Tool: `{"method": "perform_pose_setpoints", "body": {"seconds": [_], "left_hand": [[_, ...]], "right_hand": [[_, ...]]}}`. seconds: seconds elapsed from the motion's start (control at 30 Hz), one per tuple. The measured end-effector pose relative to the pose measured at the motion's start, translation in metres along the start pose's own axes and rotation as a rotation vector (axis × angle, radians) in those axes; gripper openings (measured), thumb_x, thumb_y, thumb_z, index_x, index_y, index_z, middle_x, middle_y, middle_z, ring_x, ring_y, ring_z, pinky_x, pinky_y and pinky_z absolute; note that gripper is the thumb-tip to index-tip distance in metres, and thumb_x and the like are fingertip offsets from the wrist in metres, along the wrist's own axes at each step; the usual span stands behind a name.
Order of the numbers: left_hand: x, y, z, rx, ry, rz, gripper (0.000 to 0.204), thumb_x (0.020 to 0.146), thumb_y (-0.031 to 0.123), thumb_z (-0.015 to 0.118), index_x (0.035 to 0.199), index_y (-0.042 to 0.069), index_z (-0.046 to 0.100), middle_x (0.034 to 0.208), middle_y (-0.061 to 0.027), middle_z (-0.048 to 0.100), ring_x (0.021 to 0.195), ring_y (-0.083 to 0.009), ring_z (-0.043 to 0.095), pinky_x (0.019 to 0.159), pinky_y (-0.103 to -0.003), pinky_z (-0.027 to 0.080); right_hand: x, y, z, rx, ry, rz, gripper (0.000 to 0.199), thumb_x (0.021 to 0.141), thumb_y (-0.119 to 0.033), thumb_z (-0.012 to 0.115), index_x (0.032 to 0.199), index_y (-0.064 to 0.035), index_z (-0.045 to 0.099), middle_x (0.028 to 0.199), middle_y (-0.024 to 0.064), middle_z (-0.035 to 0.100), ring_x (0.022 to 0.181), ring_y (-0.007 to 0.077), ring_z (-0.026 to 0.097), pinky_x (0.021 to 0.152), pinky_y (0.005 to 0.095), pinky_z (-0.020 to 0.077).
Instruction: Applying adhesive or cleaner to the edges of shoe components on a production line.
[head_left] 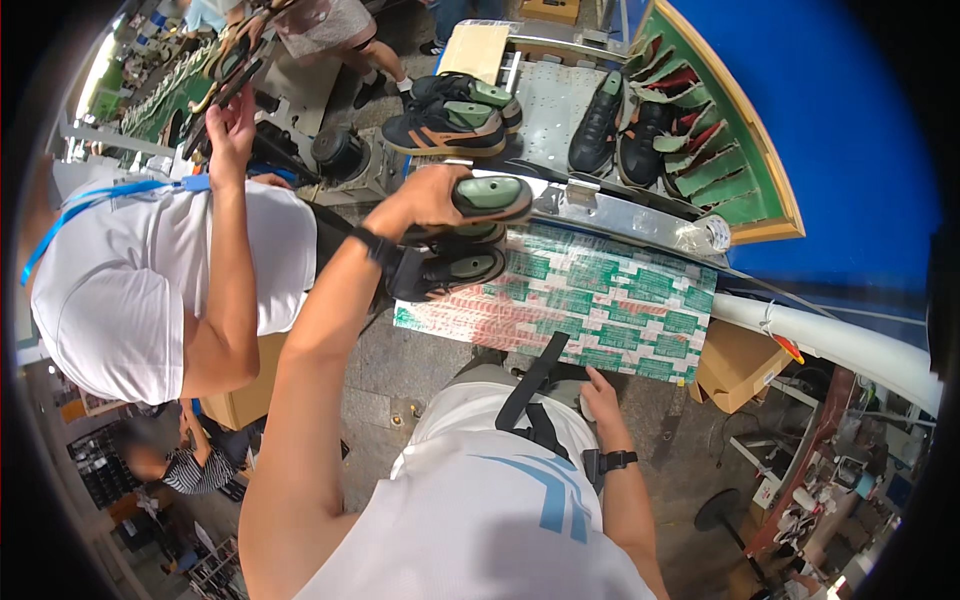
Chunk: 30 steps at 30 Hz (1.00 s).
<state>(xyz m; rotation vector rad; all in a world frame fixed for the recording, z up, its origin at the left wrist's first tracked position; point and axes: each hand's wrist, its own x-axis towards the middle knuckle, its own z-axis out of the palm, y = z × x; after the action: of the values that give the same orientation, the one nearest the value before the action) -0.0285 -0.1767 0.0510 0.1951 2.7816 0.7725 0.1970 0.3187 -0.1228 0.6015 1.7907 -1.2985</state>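
Observation:
My left hand (432,197) reaches forward and grips a dark shoe (493,200) by its heel end. Pale green shows inside that shoe's opening. Below it, a black shoe (450,277) rests at the left end of a board wrapped in green, white and red printed sheeting (610,300). Another shoe (478,236) sits between these two, partly covered by the held one. Down by my waist, my right hand (604,402) holds nothing that I can see. Its index finger is stretched out, close to the board's near edge and a black strap (533,380).
Beyond the board runs a metal conveyor (545,105) carrying dark shoes with orange stripes (447,128) and black shoes (597,128). Green flaps (735,140) hang at a wood-framed opening beside a blue panel. At left, a co-worker in white (130,290) handles a shoe. A cardboard box (738,365) lies right.

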Motion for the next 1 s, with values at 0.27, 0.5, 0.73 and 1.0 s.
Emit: {"method": "perform_pose_setpoints", "body": {"seconds": [0.27,0.5,0.73,1.0], "left_hand": [[0.063,-0.027,0.051,0.230,0.103,-0.019,0.060,0.077,0.011,0.077,0.136,0.003,0.071,0.135,-0.0270,0.070,0.131,-0.0439,0.065,0.114,-0.049,0.051],[0.250,0.118,0.131,-0.378,0.136,-0.231,0.086,0.081,0.038,0.092,0.148,-0.003,0.057,0.140,-0.0276,0.067,0.132,-0.0368,0.065,0.111,-0.043,0.052],[0.372,0.050,0.189,-0.474,0.366,-0.509,0.082,0.072,0.028,0.099,0.135,-0.004,0.058,0.119,-0.0219,0.076,0.111,-0.0341,0.075,0.100,-0.041,0.058],[0.339,0.035,0.122,-0.991,0.211,-0.334,0.029,0.081,0.009,0.087,0.105,-0.002,0.074,0.088,-0.0103,0.079,0.078,-0.0208,0.076,0.079,-0.034,0.063]], "right_hand": [[0.017,-0.018,-0.012,-0.150,0.052,-0.166,0.076,0.095,-0.023,0.074,0.161,0.0039,0.047,0.121,0.0104,0.073,0.107,0.0171,0.067,0.094,0.0320,0.0529],[0.021,0.008,-0.054,-0.098,0.082,-0.174,0.082,0.086,-0.029,0.076,0.160,-0.0039,0.051,0.119,0.0140,0.074,0.106,0.0262,0.070,0.095,0.0383,0.0544],[0.013,0.031,-0.092,0.342,0.027,-0.027,0.079,0.093,-0.012,0.070,0.165,0.0021,0.041,0.112,0.0059,0.071,0.091,0.0104,0.063,0.079,0.0276,0.0524],[0.012,0.011,-0.090,-0.257,0.017,-0.077,0.080,0.090,-0.023,0.075,0.160,0.0026,0.045,0.100,0.0110,0.075,0.096,0.0220,0.072,0.091,0.0370,0.0550]]}}
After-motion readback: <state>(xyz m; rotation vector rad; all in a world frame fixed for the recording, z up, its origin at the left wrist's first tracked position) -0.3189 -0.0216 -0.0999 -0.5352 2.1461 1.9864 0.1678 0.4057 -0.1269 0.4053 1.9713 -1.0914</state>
